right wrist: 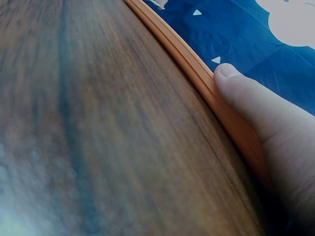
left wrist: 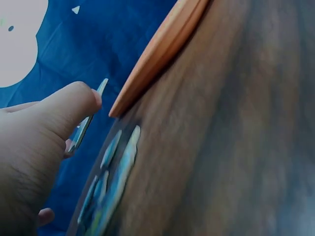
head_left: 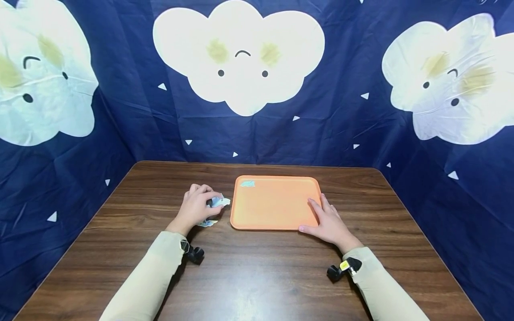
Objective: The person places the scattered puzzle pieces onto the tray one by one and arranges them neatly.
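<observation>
My left hand [head_left: 193,207] pinching a blue piece [head_left: 221,202], nine o'clock of the orange tray [head_left: 277,204], loose pieces [left wrist: 122,173] below, my right hand [head_left: 331,225] spread against the tray's four-o'clock side, small fragment [head_left: 247,183] inside at ten.

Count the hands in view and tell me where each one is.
2. The left hand pinches a blue piece left of the orange tray; the right hand rests on the tray's right end.
</observation>
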`<control>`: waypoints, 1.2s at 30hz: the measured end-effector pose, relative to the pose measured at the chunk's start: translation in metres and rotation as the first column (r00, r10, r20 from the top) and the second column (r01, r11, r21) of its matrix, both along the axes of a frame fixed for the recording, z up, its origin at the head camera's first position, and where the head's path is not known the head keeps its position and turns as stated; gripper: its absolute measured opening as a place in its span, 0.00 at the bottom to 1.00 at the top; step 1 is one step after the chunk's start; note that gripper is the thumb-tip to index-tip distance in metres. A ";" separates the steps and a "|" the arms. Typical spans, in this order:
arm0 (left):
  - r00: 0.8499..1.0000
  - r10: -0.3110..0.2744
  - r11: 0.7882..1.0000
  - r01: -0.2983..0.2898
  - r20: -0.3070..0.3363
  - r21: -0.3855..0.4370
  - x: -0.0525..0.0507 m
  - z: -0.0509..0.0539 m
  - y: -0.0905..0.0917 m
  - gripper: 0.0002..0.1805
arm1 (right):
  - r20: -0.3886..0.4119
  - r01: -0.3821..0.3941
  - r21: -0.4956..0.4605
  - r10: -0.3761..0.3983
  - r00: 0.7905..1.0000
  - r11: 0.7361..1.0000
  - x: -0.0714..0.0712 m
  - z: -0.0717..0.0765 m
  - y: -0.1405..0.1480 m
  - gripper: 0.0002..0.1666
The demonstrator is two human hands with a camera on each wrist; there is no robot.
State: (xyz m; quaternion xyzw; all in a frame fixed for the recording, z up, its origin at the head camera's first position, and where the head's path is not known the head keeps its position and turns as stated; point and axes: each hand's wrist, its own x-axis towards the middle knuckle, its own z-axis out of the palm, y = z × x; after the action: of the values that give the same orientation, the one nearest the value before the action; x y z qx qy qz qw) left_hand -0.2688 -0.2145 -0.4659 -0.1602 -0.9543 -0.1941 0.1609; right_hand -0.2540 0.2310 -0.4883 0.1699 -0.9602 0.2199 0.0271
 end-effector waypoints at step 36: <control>1.000 0.001 0.996 0.001 -0.018 0.087 -0.051 0.014 0.112 0.17 | -0.004 -0.003 0.000 0.003 1.000 1.000 0.000 0.001 -0.001 0.63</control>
State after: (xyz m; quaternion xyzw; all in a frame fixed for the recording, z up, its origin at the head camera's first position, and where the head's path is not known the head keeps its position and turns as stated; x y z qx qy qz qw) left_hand -0.3194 -0.1027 -0.4516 -0.1548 -0.9435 -0.2338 0.1765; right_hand -0.2537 0.2302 -0.4871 0.1720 -0.9599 0.2193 0.0289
